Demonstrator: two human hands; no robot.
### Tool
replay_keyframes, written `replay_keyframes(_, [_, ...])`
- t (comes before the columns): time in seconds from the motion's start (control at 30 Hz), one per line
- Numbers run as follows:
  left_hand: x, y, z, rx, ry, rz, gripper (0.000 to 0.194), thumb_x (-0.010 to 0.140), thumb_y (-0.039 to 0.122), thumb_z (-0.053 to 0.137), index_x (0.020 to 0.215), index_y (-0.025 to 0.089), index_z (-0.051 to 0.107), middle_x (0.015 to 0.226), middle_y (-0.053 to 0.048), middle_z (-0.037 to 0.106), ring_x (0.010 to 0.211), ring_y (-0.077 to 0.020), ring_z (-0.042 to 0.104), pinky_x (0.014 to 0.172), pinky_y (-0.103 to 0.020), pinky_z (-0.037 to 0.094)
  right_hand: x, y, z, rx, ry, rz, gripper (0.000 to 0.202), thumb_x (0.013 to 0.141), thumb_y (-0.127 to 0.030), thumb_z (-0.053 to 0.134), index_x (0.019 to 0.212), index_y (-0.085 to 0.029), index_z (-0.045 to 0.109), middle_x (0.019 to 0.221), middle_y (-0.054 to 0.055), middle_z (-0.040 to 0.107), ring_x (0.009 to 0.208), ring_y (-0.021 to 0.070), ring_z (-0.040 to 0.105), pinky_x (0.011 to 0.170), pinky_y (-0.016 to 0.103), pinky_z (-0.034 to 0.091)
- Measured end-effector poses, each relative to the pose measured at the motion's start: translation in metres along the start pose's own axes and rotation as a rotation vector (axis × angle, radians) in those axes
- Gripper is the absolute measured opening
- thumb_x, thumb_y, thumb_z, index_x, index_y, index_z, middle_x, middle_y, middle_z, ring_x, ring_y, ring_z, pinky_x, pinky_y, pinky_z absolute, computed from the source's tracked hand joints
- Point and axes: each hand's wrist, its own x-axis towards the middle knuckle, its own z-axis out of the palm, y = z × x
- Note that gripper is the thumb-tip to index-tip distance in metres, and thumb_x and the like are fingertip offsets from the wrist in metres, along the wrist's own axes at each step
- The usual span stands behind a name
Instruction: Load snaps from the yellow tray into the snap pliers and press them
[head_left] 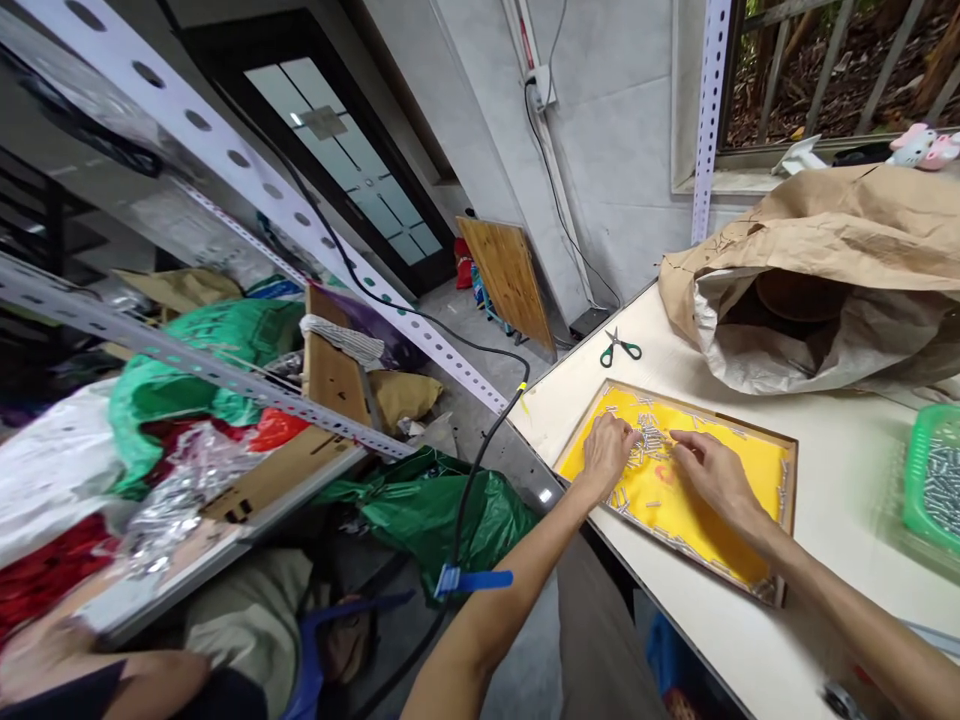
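So, yellow tray [759, 465]: lower right of the frame, on our bench [847, 500], with small metal pins [651, 438] heaped in it.
Left hand [609, 450]: fingers bent down at the heap; we cannot tell whether they grip a pin.
Right hand [716, 475]: fingers loosely open beside the heap.
Neighbours: scissors [615, 343] above the tray, paper bag [832, 230] upper right, green basket [916, 465] at the right edge.
Obstacle: black cable [460, 525] hanging close by our left forearm [536, 560].
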Motion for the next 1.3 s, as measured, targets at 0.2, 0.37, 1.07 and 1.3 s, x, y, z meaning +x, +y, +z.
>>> replay_keyframes(0.2, [0.006, 0.01, -0.005, 0.128, -0.103, 0.2, 0.018, 0.092, 0.023, 0.051, 0.1, 0.02, 0.067, 0.103, -0.008, 0.059, 0.104, -0.0225, 0.052, 0.083, -0.031, 0.045, 0.0, 0.001, 0.001, 0.002, 0.004, -0.019, 0.024, 0.082, -0.027, 0.052, 0.095, -0.02, 0.071, 0.098, 0.007, 0.073, 0.091, 0.022, 0.066, 0.086, 0.039, 0.051])
replay_keyframes(0.37, [0.004, 0.01, -0.007, 0.153, -0.139, 0.274, 0.021, 0.093, 0.021, 0.048, 0.1, 0.019, 0.067, 0.099, -0.008, 0.06, 0.1, -0.0214, 0.052, 0.084, -0.031, 0.044, 0.0, -0.001, 0.001, 0.04, 0.018, 0.014, 0.023, 0.081, -0.025, 0.053, 0.094, -0.02, 0.072, 0.099, 0.007, 0.073, 0.093, 0.0219, 0.066, 0.087, 0.039, 0.05])
replay_keyframes(1.07, [-0.019, 0.004, 0.009, -1.436, -0.369, -0.237, 0.048, 0.052, 0.045, 0.086, 0.076, 0.008, 0.066, 0.062, -0.001, 0.062, 0.055, -0.0075, 0.056, 0.055, -0.019, 0.046, -0.013, -0.021, 0.008, 0.133, -0.017, -0.119, 0.02, 0.083, -0.03, 0.053, 0.084, -0.022, 0.071, 0.088, 0.005, 0.074, 0.08, 0.0207, 0.066, 0.076, 0.035, 0.05])
replay_keyframes(1.3, [-0.033, 0.023, 0.014, -1.45, -0.141, -0.288, 0.039, 0.057, 0.042, 0.083, 0.069, 0.01, 0.065, 0.058, 0.0, 0.061, 0.051, -0.0073, 0.053, 0.052, -0.02, 0.044, -0.019, -0.027, 0.008, -0.014, 0.029, -0.149, 0.018, 0.082, -0.027, 0.049, 0.072, -0.021, 0.063, 0.073, 0.004, 0.069, 0.067, 0.0181, 0.061, 0.065, 0.031, 0.046])
